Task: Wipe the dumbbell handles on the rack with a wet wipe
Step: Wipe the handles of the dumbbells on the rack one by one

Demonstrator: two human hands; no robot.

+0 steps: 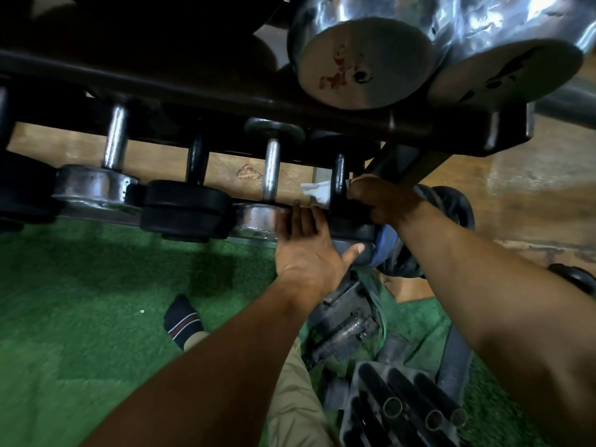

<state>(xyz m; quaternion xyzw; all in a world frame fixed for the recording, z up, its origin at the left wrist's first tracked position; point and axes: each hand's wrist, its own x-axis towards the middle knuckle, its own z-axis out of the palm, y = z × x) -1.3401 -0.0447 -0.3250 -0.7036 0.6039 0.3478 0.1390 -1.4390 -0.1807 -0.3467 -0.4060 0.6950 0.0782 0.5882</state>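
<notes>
down low, left to right along the lower shelf:
far left: a chrome dumbbell stands in the rack, its bright handle rising to the dark rail.
next: a black dumbbell with a dark handle, just beside the chrome one.
middle: a second chrome dumbbell, its knurled handle bare and untouched by either hand.
left hand: flat, fingers straight, pressed against the near heads of the middle chrome dumbbell and the black one to its right; thumb spread out to the right; it grips nothing.
wet wipe: white, crumpled, wrapped against the dark handle of the rightmost dumbbell, poking out on the handle's left.
right hand: fingers curled round that dark handle and the wipe, tucked under a slanted rack strut that hides part of the knuckles.
above: two big chrome dumbbell ends on the upper shelf overhang the view.
below: green turf, a socked foot, and loose black gear piled at lower right.
</notes>
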